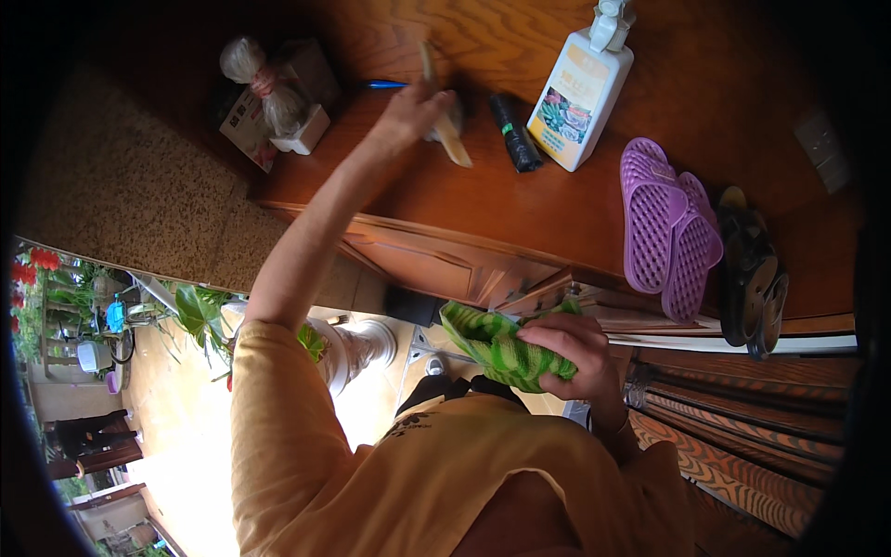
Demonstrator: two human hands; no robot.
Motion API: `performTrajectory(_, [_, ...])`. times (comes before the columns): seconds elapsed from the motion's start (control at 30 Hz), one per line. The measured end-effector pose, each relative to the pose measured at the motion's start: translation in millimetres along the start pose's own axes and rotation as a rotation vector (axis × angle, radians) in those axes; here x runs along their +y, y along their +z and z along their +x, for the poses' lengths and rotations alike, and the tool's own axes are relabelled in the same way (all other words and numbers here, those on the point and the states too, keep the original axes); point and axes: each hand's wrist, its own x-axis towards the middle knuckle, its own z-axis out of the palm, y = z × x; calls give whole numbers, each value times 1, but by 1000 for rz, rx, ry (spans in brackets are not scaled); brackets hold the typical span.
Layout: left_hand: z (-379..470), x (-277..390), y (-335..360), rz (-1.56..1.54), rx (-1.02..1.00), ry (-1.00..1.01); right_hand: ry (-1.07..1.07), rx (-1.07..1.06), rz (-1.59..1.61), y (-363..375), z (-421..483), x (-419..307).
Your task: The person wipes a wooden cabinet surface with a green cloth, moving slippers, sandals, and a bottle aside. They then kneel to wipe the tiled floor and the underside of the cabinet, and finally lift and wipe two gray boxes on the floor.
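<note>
My left hand reaches over the brown wooden cabinet top, its fingers closed around a long, flat, pale strip, perhaps wood. Motion blurs both the fingers and the strip's far end. Behind the strip is a small whitish item, mostly hidden. A blue pen-like object lies just left of the strip. Close to my body, in front of the cabinet, my right hand grips a bunched green striped cloth, possibly a towel.
A black roll lies by a white spray bottle. Purple slippers and dark sandals rest along the cabinet's right. At left stand a plastic-wrapped bundle and a white box. A potted plant stand is on the floor.
</note>
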Motion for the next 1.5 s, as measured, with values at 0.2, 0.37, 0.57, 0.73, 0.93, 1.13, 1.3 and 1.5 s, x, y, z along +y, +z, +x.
performTrajectory(0.2, [-28, 23, 61, 72, 101, 226, 12, -30, -17, -3, -4, 0])
performTrajectory(0.37, [-43, 29, 61, 307, 390, 405, 19, -38, -9, -4, -6, 1])
performTrajectory(0.57, [-53, 32, 92, 347, 402, 416, 18, -50, 10, 3, -4, 0])
performTrajectory(0.73, [-45, 30, 88, 287, 372, 440, 1, -43, 14, 7, -2, -1])
performTrajectory(0.93, [-21, -6, -18, 758, 545, 562, 5, 11, 86, 0, -4, -6])
performTrajectory(1.13, [19, -32, -74, 1336, 135, 291, -36, 0, 86, 2, 3, -12])
performTrajectory(1.3, [21, -22, -87, 1463, 132, 523, 60, 25, 171, 11, 16, -27])
performTrajectory(1.5, [2, 5, -97, 1184, 267, 431, 173, 264, 223, 39, 64, -50])
